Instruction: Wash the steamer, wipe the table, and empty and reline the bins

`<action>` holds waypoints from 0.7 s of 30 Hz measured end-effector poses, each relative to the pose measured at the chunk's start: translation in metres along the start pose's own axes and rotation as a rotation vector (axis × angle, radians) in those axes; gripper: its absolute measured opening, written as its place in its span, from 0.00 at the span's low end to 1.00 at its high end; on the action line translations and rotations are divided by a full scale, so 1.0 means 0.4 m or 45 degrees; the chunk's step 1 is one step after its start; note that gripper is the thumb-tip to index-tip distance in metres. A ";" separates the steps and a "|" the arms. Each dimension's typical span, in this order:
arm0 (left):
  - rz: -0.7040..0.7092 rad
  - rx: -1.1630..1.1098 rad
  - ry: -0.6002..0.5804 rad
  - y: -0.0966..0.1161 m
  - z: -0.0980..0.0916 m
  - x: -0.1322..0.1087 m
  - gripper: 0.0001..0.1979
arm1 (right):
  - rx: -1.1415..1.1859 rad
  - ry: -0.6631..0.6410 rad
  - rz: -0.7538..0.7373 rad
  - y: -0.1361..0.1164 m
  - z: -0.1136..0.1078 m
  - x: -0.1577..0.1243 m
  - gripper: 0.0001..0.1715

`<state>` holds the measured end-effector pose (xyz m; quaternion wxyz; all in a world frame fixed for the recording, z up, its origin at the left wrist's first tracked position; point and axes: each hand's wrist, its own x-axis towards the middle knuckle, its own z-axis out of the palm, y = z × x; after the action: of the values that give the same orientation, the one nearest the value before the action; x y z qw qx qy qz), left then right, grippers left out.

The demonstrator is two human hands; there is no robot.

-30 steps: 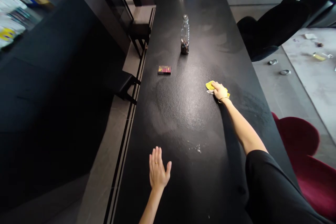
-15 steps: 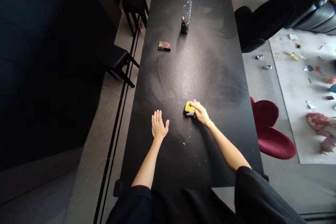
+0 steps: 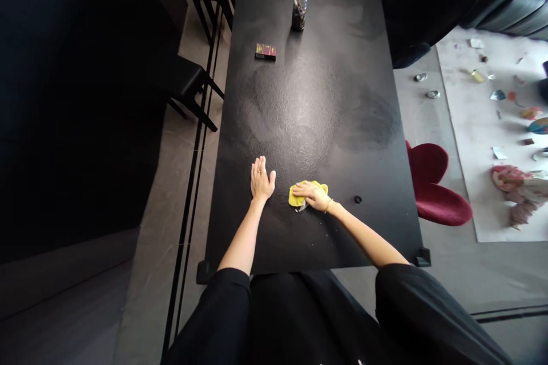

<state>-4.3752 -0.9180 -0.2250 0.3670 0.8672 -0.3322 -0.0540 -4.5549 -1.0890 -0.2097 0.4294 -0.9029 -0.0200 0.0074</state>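
Observation:
Flat on the black table [image 3: 274, 234] rests my left hand [image 3: 262, 179], fingers stretched out, holding nothing. To its right, my right hand [image 3: 311, 195] presses a yellow cloth [image 3: 295, 201] against the tabletop, with part of the cloth spreading past its fingers. A greyish-white scrap [image 3: 302, 206] pokes out at the cloth's near edge; I cannot tell what it is. Small white crumbs lie closer to me. Right of the cloth is a small black ring [image 3: 358, 199]. The middle of the tabletop has a wet-looking, speckled sheen.
Farther along the table are a dark red box [image 3: 266, 52] and a clear bottle [image 3: 301, 0] with dark contents. Black stools [image 3: 188, 82] stand left. A dark red chair [image 3: 440, 197] is at the right, beside a pale rug [image 3: 471, 125] strewn with small items.
My right hand has shifted slightly left and nearer me, and the cloth now lies spread under it. The black ring has come into sight. The view has moved a little.

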 end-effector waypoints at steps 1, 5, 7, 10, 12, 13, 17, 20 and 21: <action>0.025 -0.019 -0.012 -0.001 -0.009 -0.006 0.33 | 0.022 0.052 0.023 -0.010 -0.003 -0.035 0.28; 0.103 -0.052 -0.011 0.006 -0.047 -0.068 0.32 | -0.078 0.625 0.372 0.055 -0.127 -0.046 0.29; 0.103 -0.075 -0.007 0.018 -0.056 -0.123 0.31 | -0.201 0.857 0.642 0.127 -0.207 0.001 0.30; 0.032 -0.175 0.000 0.044 -0.048 -0.214 0.29 | -0.305 0.845 0.841 0.212 -0.247 0.059 0.31; -0.038 -0.274 0.042 0.062 -0.034 -0.268 0.28 | -0.320 0.712 0.741 0.218 -0.203 0.065 0.32; -0.067 -0.320 0.063 0.071 -0.027 -0.291 0.28 | -0.312 0.644 0.656 0.201 -0.165 0.055 0.32; -0.136 -0.432 0.044 0.100 -0.018 -0.353 0.30 | -0.222 0.465 0.421 0.059 0.014 -0.050 0.31; -0.155 -0.487 -0.012 0.113 -0.030 -0.375 0.31 | -0.100 0.460 0.384 -0.046 0.111 -0.166 0.31; -0.148 -0.507 -0.031 0.114 -0.035 -0.380 0.31 | -0.056 0.519 0.419 -0.071 0.130 -0.205 0.31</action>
<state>-4.5125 -0.8393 -0.2068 0.5235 0.7944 -0.2689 -0.1501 -4.6390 -1.0343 -0.2210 0.3978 -0.8860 0.2138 -0.1056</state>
